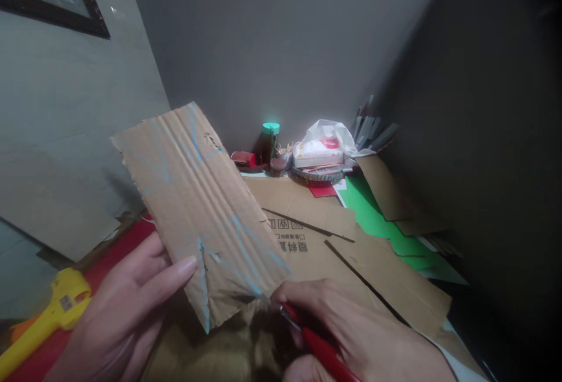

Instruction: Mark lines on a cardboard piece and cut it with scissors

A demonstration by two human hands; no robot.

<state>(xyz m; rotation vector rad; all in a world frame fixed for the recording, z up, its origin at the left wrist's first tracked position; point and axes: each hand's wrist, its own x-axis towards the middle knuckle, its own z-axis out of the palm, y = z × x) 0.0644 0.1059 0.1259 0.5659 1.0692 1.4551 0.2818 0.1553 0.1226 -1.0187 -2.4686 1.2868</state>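
- The left hand [127, 306] holds up a torn rectangular piece of brown corrugated cardboard marked with light-blue lines [197, 206], thumb pressed flat on its front face near the lower left edge and fingers behind it. The piece is tilted, off the table, in front of the person.
- The right hand [360, 335] is closed around the red handles of a pair of scissors [320, 350]; the blades meet the cardboard's lower edge, by a cut that already runs up along a blue line.
- Risk: the left thumb lies near the cutting line, so a slip or a sudden give in the fluted board could bring the blades toward it.
- Risk: the piece is gripped from one side only; in my judgement it could twist under the scissors' pressure and the cut could wander off the blue line or tear the ragged edge further.
- Risk: the light is dim, so the faint lines may be hard to follow.
- Writing: a flat brown cardboard sheet on the table [302, 241] bears dark printed Chinese characters and small handling symbols, seen upside down; I cannot read them with confidence.
- A white tissue pack with red print [318, 151] sits at the back beside a dark bottle with a green cap [268, 142]; its lettering is too small to read.
- A yellow plastic tool [48, 317] at lower left carries a small label, unreadable.
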